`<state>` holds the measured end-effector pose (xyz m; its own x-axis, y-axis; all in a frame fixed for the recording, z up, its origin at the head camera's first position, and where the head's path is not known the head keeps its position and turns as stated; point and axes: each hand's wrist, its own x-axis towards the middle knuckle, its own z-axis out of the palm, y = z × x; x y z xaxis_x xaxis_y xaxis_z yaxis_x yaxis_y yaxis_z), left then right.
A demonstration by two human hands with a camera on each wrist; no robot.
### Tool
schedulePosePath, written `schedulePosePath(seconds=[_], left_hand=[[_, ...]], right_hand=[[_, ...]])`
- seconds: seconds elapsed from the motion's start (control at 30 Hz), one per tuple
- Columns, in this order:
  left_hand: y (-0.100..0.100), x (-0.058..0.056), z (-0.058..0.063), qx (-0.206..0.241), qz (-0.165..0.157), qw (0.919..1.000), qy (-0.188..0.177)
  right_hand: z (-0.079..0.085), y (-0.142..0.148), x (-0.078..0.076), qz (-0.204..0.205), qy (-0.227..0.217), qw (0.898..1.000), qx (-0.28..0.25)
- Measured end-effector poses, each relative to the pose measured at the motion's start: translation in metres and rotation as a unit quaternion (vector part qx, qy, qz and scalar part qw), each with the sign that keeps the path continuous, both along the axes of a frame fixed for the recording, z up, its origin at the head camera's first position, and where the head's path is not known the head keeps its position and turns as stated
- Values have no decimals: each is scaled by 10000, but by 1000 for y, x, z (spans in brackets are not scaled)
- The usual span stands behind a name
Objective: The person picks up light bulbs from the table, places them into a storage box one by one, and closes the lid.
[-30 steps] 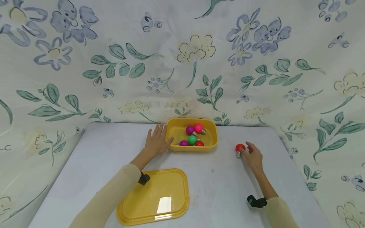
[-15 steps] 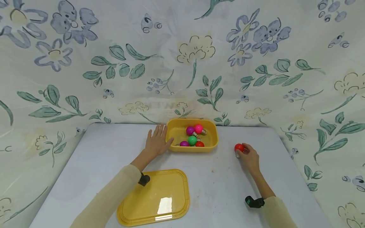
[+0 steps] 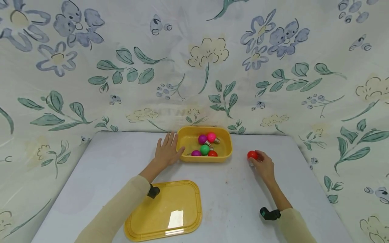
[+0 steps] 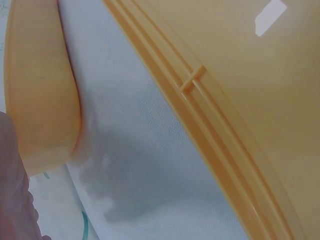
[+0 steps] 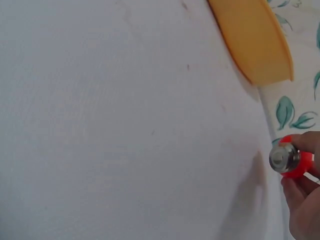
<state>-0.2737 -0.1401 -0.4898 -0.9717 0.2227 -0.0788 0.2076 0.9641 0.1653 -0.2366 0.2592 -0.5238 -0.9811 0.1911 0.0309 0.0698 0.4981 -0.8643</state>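
Red bulb (image 3: 252, 155): Held in the right hand (image 3: 265, 165), to the right of the yellow bin (image 3: 209, 159) and apart from it, its metal base turned toward the wrist camera; I judge it lifted off the worktop (image 3: 234, 189), though my feed cannot settle the clearance.
Right fingers: Curled in a pinch, thumb and fingertips parted only by the bulb between them.
Left hand (image 3: 165, 152): Fingers straight and spread beside the bin's left end, gripping nothing; the thumb lies at the rim, seemingly touching it.
Bin contents: Five bulbs by my count, namely a hot-pink bulb (image 3: 211, 136), a purple bulb (image 3: 202, 138), a green bulb (image 3: 205, 149), a second purple bulb (image 3: 196, 153) and a second red bulb (image 3: 212, 153); the near wall partly covers the closest ones.
Yellow lid (image 3: 170, 206): Flat on the worktop in front of the bin, one corner behind the left sleeve (image 3: 118, 206).
Done, as I read it: Bin uncovered, five bulbs inside, a sixth secured in the fingers.
Left, as I read it: The held bulb, the only one I see outside the bin, is not yet set down; the lid lies off the bin.
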Motion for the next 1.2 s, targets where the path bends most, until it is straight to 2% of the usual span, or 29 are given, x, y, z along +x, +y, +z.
schedulePosePath(seconds=[0.43, 0.67, 0.97, 1.2], left_hand=[[0, 0, 2, -22, -10, 10000, 41], [1, 0, 1, -25, 4, 10000, -5], [0, 0, 2, 40, 13, 10000, -40], [0, 0, 1, 70, 36, 10000, -24]], right_hand=[[24, -22, -7, 215, 275, 9994, 70], [40, -40, -11, 521, 551, 9971, -20], [57, -71, -24, 814, 1084, 9907, -96], [68, -96, -36, 1130, 1103, 9874, -115]])
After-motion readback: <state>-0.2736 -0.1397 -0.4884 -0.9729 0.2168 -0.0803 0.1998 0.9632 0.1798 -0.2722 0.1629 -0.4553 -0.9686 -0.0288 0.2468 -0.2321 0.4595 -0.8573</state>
